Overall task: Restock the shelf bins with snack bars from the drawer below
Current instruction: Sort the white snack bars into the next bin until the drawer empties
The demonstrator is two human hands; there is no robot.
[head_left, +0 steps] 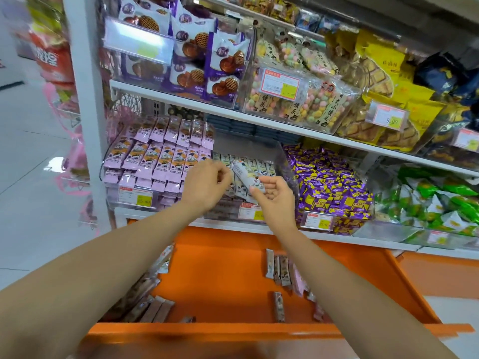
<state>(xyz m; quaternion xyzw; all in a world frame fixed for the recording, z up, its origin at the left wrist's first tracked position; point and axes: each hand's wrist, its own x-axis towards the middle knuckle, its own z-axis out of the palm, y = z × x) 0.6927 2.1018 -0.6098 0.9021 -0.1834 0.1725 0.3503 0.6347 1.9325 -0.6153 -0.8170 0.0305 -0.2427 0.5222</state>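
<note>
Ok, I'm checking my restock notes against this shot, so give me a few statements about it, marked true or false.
1. The orange drawer is open, with bars in it. True.
2. The right hand holds a pink-wrapped bar. False: its snack bar has a white wrapper.
3. The pink bars lie left of the middle bin. True.
4. The purple packets sit one shelf above the pink bars. False: they share that shelf, right of the middle bin.

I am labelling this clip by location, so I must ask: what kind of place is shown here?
Most likely a shop's snack aisle. Clear shelf bins carry price tags, the shelves hold packaged snacks, and an open orange drawer below holds spare bars; the right hand holds one snack bar.
</note>
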